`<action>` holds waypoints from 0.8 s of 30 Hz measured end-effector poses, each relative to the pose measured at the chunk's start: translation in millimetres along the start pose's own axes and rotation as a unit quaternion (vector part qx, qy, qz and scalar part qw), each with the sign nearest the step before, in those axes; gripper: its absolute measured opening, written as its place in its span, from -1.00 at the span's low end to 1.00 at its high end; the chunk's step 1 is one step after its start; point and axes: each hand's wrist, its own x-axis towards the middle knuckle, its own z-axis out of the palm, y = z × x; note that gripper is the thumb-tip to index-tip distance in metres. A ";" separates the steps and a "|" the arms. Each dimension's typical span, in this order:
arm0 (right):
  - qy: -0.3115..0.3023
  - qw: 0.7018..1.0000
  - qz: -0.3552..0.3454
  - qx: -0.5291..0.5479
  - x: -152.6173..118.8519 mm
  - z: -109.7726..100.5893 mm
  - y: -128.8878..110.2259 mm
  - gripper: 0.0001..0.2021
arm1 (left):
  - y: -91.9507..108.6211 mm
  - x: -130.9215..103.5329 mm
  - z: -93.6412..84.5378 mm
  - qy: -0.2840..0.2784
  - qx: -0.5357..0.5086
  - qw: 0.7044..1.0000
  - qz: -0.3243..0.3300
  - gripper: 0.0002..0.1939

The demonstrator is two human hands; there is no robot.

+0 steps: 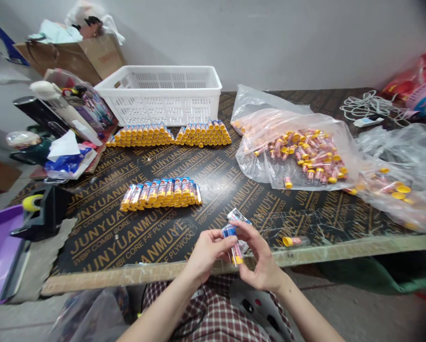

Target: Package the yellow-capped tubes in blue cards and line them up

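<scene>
Near the table's front edge, my left hand point(209, 251) is closed on a small clear tube point(234, 251) with a blue label at its top and a yellow cap at its lower end. My right hand point(257, 256) curves around the tube's right side, fingers touching its top and bottom. Behind my hands lies a small stack of labels point(238, 216), partly hidden. A capped tube point(295, 241) rests on its side to the right. Blue-labelled tubes point(163, 191) lie piled at centre left, with two more stacks point(141, 135) point(204, 133) farther back.
A white basket point(163, 102) stands against the wall. Plastic bags point(263, 166) with pink and yellow tubes point(316, 152) cover the right side. At the left are a black tape dispenser point(43, 213), a purple dustpan point(2, 251) and bottles point(52, 102). A white cable point(370, 104) lies back right.
</scene>
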 end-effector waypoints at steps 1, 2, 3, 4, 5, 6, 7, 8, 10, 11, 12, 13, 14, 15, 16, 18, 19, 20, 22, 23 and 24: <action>-0.011 1.000 0.010 -0.026 0.4 -6.2 0.5 -0.21 | 5.4 -0.6 -5.0 0.020 0.010 1.000 0.015 -0.64; -0.015 0.998 0.023 -0.061 -0.4 -15.3 3.3 -0.20 | 13.7 -1.4 -12.5 0.048 0.028 0.998 0.038 -0.66; -0.014 0.993 0.038 -0.109 -2.6 -27.4 9.1 -0.19 | 24.9 -2.5 -22.9 0.087 0.055 0.992 0.072 -0.67; 0.015 0.985 0.064 -0.159 -6.4 -42.2 18.5 -0.24 | 38.7 -3.8 -35.9 0.136 0.091 0.980 0.114 -0.67; 0.044 0.975 0.087 -0.197 -11.5 -58.9 31.3 -0.29 | 54.4 -5.3 -51.0 0.193 0.131 0.959 0.159 -0.67; 0.057 0.967 0.107 -0.224 -17.8 -76.5 46.8 -0.33 | 70.9 -6.7 -67.7 0.253 0.174 0.930 0.202 -0.67; 0.049 0.961 0.133 -0.236 -25.0 -94.0 63.9 -0.36 | 87.4 -7.5 -85.1 0.313 0.217 0.893 0.239 -0.66; 0.028 0.958 0.169 -0.230 -32.5 -110.5 81.0 -0.41 | 102.6 -7.2 -102.5 0.371 0.260 0.851 0.264 -0.63; 0.003 0.950 0.225 -0.215 -46.9 -137.5 109.9 -0.54 | 126.8 -2.4 -133.8 0.451 0.357 0.772 0.271 -0.59; -0.008 0.946 0.240 -0.219 -52.8 -147.1 119.9 -0.59 | 135.1 2.1 -146.5 0.470 0.407 0.740 0.258 -0.59; -0.015 0.942 0.249 -0.224 -57.4 -153.9 126.6 -0.63 | 141.1 7.2 -156.7 0.478 0.453 0.714 0.237 -0.59; -0.019 0.940 0.251 -0.232 -60.6 -158.1 130.3 -0.65 | 145.1 12.3 -164.1 0.476 0.495 0.695 0.213 -0.59; -0.020 0.939 0.248 -0.238 -62.5 -160.1 131.4 -0.66 | 147.7 16.6 -168.7 0.470 0.529 0.680 0.190 -0.59; -0.020 0.939 0.242 -0.243 -63.3 -160.6 130.7 -0.66 | 149.2 19.5 -170.6 0.463 0.555 0.669 0.171 -0.59; -0.019 0.940 0.235 -0.247 -63.1 -160.0 128.6 -0.66 | 149.8 20.7 -170.0 0.460 0.573 0.659 0.159 -0.57; -0.023 0.941 0.220 -0.255 -61.1 -156.7 122.1 -0.64 | 147.9 18.2 -161.7 0.479 0.579 0.638 0.171 -0.53; -0.027 0.941 0.215 -0.259 -59.4 -154.3 118.0 -0.64 | 144.6 15.6 -154.0 0.494 0.568 0.628 0.198 -0.52; -0.026 0.941 0.213 -0.262 -57.2 -151.0 113.4 -0.63 | 139.1 13.0 -144.3 0.505 0.548 0.624 0.236 -0.52; -0.001 0.942 0.208 -0.263 -50.9 -141.4 103.3 -0.61 | 119.7 10.3 -119.7 0.484 0.496 0.648 0.315 -0.58; 0.026 0.944 0.203 -0.259 -46.6 -134.9 98.0 -0.60 | 105.6 10.9 -105.5 0.445 0.473 0.680 0.341 -0.63; 0.049 0.946 0.197 -0.252 -41.6 -127.4 92.8 -0.60 | 89.1 12.8 -90.7 0.388 0.458 0.720 0.348 -0.67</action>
